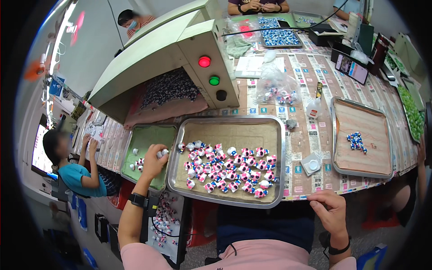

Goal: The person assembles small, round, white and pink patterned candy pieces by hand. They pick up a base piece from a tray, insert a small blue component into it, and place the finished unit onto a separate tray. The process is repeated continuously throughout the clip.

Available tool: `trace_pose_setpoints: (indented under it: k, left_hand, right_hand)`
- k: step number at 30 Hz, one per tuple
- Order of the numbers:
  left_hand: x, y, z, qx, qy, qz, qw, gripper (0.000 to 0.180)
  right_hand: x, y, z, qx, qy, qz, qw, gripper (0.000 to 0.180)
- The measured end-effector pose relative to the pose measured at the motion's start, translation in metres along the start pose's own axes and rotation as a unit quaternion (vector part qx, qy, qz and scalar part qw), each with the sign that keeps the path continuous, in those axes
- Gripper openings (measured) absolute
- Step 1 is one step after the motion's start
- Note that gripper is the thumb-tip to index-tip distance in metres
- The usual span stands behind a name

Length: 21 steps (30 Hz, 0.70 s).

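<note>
Evidently sorting: left hand (154,161) pinches a small white figure (162,153) over the green tray (148,135), beside the full steel tray (229,121); right hand (330,211) rests loosely curled and empty on the near surface (306,180) edge.

Behind the work, a pale green machine housing (180,49) with red lamp (204,61), green lamp (214,81) and black knob (221,95). At far right, a steel tray lined with brown cloth (360,135) bearing a small cluster of blue-and-white figurines (356,141); beside it a small white square dish (311,163). Farther back, clear plastic bag of figurines (276,87), dark smartphone with lit screen (351,67), tray of blue pieces (279,38).
</note>
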State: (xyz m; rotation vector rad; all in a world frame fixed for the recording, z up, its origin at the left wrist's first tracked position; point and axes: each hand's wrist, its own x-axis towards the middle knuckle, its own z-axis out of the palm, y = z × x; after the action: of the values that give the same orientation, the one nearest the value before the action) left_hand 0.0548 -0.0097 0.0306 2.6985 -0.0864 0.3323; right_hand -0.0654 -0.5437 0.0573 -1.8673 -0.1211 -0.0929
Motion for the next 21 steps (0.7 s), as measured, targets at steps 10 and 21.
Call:
trace_pose_setpoints:
  k: [10,21]
  left_hand:
    - [-0.009,-0.065,-0.015,-0.892,0.074,-0.154,0.419,0.037]
    - [0.000,-0.040,0.001,-0.903,0.160,-0.171,0.362,0.030]
  right_hand:
    - [-0.006,0.011,-0.028,-0.032,0.062,0.027,0.997,0.012]
    - [-0.002,0.009,-0.023,-0.032,0.084,0.006,0.996,0.013]
